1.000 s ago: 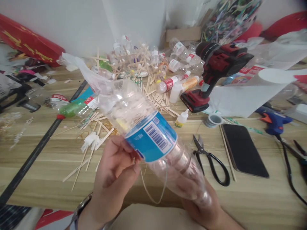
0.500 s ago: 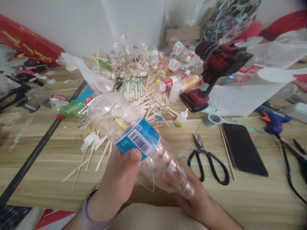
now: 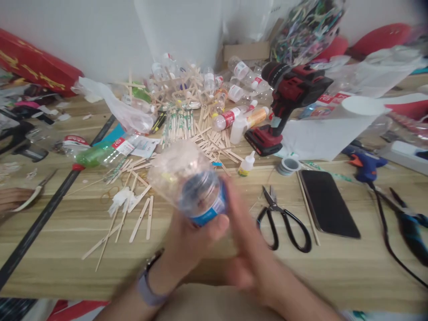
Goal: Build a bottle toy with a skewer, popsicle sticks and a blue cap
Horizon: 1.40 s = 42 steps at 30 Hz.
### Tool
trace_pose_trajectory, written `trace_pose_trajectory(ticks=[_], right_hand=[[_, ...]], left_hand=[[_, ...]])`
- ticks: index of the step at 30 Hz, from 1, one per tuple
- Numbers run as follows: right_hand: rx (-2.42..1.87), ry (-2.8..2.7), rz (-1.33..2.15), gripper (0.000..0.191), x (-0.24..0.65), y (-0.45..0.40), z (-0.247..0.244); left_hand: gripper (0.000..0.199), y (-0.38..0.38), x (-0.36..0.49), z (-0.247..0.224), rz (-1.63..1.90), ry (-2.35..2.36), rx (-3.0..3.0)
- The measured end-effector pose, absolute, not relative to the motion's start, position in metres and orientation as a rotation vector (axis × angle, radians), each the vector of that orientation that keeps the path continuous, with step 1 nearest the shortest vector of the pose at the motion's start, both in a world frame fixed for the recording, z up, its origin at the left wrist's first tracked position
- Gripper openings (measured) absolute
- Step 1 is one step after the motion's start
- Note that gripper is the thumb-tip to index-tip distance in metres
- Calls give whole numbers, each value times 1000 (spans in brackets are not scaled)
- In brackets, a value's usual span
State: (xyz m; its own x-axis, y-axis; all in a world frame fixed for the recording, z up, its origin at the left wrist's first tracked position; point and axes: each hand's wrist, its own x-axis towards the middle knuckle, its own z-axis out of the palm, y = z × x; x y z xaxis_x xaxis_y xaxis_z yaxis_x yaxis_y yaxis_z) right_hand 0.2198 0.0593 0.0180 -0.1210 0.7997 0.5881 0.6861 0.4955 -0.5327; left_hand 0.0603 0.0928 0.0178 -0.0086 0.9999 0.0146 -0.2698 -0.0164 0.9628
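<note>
Far left there's someone else's hand (image 3: 13,198) holding a bladed tool (image 3: 36,191), then a long black bar (image 3: 36,220) running diagonally, with a green bottle (image 3: 92,157) by it. Next come a crumpled tissue (image 3: 117,200) and some loose sticks (image 3: 139,220) on the table (image 3: 110,278).

Middle: the left hand (image 3: 192,245), watch on that wrist, is wrapped around a clear bottle (image 3: 187,176) with a blue label, clamped on it from below. So the bottle's up over the near middle of the table. Right hand (image 3: 247,236) is super blurry, up at the bottle's right side; can't tell if it's gripping or just touching.

Further right: glue (image 3: 246,165), drill (image 3: 284,104), scissors (image 3: 274,207) lying open, phone (image 3: 329,203), then a blue glue gun (image 3: 366,166).
</note>
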Motion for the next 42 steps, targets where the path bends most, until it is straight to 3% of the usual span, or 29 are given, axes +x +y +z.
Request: trace_pose_trajectory(ticks=[1, 3, 6, 8, 10, 14, 16, 22, 27, 33, 37, 42], right_hand=[[-1169, -1875, 202, 79, 216, 60, 20], [-1147, -1711, 266, 60, 214, 61, 21], [-1123, -1428, 127, 59, 213, 62, 15], [-1031, -1759, 419, 72, 213, 63, 10], [-969, -1819, 716, 64, 219, 65, 5], [-1185, -1466, 679, 49, 237, 69, -3], [-1259, -1418, 832, 40, 239, 68, -6], [-1167, -1317, 1213, 39, 225, 63, -10], [-1263, -1367, 931, 27, 231, 56, -12], [-1153, -1691, 546, 15, 238, 37, -18], [-1035, -1962, 367, 30, 238, 33, -21], [-1002, -2012, 55, 31, 241, 30, -23]], left_hand=[[32, 93, 61, 19, 1324, 996, 1047], [29, 94, 60, 21, 1296, 1008, 1035], [33, 96, 57, 23, 1273, 1051, 1040], [35, 97, 57, 25, 1227, 1050, 1059], [33, 98, 56, 26, 1208, 1040, 1030], [33, 102, 54, 25, 1231, 1093, 936], [30, 104, 53, 24, 1229, 1071, 915], [34, 108, 59, 31, 1259, 1025, 845], [38, 115, 59, 40, 1320, 1031, 697], [21, 123, 56, 47, 1398, 960, 526], [20, 121, 58, 54, 1368, 953, 459], [25, 117, 59, 59, 1394, 924, 476]])
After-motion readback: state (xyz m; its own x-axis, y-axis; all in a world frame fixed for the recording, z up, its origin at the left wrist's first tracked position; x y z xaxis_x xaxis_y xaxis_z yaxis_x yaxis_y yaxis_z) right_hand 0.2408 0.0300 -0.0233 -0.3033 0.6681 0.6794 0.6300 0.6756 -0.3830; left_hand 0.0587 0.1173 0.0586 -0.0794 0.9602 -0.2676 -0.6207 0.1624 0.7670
